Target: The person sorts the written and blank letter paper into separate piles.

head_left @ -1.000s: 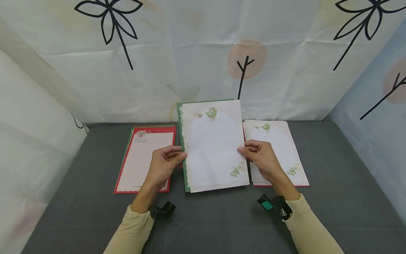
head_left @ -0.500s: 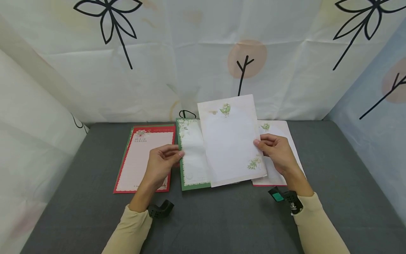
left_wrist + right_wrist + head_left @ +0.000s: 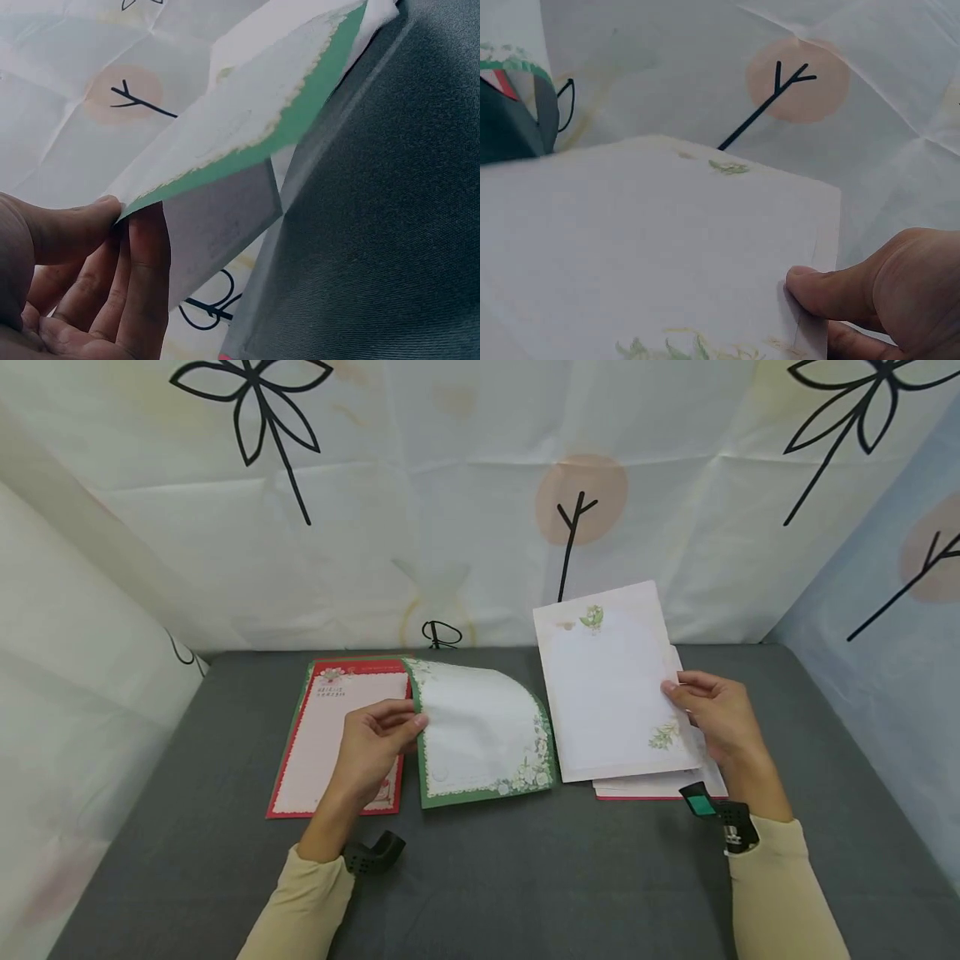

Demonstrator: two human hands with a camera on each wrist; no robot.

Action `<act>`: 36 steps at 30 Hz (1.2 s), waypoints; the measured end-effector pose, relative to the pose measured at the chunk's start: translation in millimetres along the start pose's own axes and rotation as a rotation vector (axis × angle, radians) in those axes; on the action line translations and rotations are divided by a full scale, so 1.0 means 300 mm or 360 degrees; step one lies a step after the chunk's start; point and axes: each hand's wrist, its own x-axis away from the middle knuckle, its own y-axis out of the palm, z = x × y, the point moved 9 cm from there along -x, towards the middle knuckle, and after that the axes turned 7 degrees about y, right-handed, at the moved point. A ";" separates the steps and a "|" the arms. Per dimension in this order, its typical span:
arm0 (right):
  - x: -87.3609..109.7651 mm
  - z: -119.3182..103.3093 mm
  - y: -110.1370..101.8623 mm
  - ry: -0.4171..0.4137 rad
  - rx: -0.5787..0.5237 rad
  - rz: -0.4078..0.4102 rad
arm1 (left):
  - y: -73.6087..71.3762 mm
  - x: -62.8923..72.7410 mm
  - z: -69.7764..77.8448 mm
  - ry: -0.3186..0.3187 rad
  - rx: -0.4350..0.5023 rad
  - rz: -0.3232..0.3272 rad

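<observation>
Between thumb and fingers, my left hand [image 3: 375, 747] pinches the left edge of a green-bordered sheet of paper [image 3: 480, 735] with white flowers at its lower right. That sheet is raised and its upper right corner curls back. My right hand [image 3: 716, 714] pinches the right edge of a white sheet of paper [image 3: 607, 693] with green leaf prints at top and lower right. In the right wrist view the thumb lies flat on this white sheet [image 3: 667, 240]. In the left wrist view the green-bordered sheet [image 3: 225, 127] slants up from the fingertips.
Under the left hand lies a pile topped by a red-bordered sheet [image 3: 307, 752] on the dark grey table [image 3: 480, 893]. Another pile with a white leaf-print sheet [image 3: 708, 777] and a red edge lies beneath the right-hand sheet. A patterned cloth [image 3: 450, 485] hangs behind.
The white sheet has come away from the green-bordered one and moved right with my right hand, over the right pile. The left hand has shifted slightly left, and the green-bordered sheet now curls.
</observation>
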 end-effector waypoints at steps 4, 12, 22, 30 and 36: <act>-0.010 0.020 -0.031 0.0040 0.0112 0.0058 | -0.006 -0.001 0.003 0.0007 -0.0007 0.0006; -0.026 0.064 -0.090 0.0137 0.0189 0.0141 | -0.014 -0.003 0.010 0.0021 -0.0025 0.0017; -0.021 0.108 -0.148 0.0291 0.0223 0.0241 | -0.021 -0.004 0.022 0.0050 -0.0060 0.0034; -0.053 0.163 -0.195 0.0365 0.0208 0.0392 | -0.021 -0.003 0.042 0.0165 -0.0110 0.0002; -0.158 0.280 -0.234 0.0276 0.0254 0.0507 | -0.010 0.002 0.080 0.0366 -0.0199 -0.0060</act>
